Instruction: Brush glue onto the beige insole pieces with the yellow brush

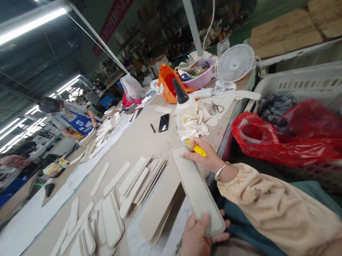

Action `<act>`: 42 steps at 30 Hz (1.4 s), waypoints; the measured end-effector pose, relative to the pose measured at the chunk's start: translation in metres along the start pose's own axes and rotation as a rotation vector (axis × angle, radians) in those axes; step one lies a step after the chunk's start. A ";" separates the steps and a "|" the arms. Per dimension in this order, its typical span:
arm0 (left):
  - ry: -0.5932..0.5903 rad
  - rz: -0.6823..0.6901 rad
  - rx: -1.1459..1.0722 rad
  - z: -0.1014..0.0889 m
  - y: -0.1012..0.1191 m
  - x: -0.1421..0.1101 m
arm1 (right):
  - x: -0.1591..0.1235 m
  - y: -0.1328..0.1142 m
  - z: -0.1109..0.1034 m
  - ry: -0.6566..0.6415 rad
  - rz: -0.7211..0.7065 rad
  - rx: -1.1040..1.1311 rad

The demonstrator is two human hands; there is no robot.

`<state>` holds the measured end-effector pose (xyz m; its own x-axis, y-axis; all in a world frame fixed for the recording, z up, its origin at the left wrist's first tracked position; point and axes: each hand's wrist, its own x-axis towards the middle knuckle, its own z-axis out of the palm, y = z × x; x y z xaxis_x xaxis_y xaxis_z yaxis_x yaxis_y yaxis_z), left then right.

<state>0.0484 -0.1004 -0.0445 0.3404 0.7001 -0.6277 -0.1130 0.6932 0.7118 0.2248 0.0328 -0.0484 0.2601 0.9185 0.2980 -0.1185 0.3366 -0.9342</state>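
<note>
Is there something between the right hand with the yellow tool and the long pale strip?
Nothing visible. The right hand, gripping the yellow tool, rests its fingers directly on the far end of the strip. The left hand holds the near end. The glue bottle stands farther back, clear of both.

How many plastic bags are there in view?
3: a red bag in the basket at right, an orange bag and a clear bag at the table's far end; others may be hidden.

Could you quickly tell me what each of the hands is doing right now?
Left hand: closed on the near end of the long insole piece.
Right hand: gripping a yellow tool, resting on that piece's far end.
</note>
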 end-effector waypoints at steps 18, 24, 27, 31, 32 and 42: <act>-0.036 0.010 -0.006 -0.013 -0.001 -0.001 | -0.002 0.000 0.007 -0.025 0.075 0.117; 0.013 0.011 0.068 -0.024 -0.011 -0.007 | -0.001 0.002 0.006 -0.010 0.083 0.127; -0.037 0.033 0.107 -0.035 -0.008 -0.019 | -0.007 -0.002 0.007 -0.042 0.071 0.115; -0.006 0.139 0.075 -0.054 0.004 -0.044 | -0.024 -0.018 0.023 -0.073 0.068 0.182; 0.024 0.170 0.054 -0.057 0.007 -0.050 | -0.031 -0.024 0.031 -0.078 0.061 0.198; 0.349 0.381 0.232 -0.070 0.040 -0.105 | -0.102 -0.065 0.087 -0.282 -0.075 0.159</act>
<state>-0.0573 -0.1347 0.0278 -0.0177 0.9361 -0.3513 0.0544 0.3517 0.9345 0.1223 -0.0644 -0.0010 0.0009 0.9039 0.4277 -0.2626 0.4129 -0.8721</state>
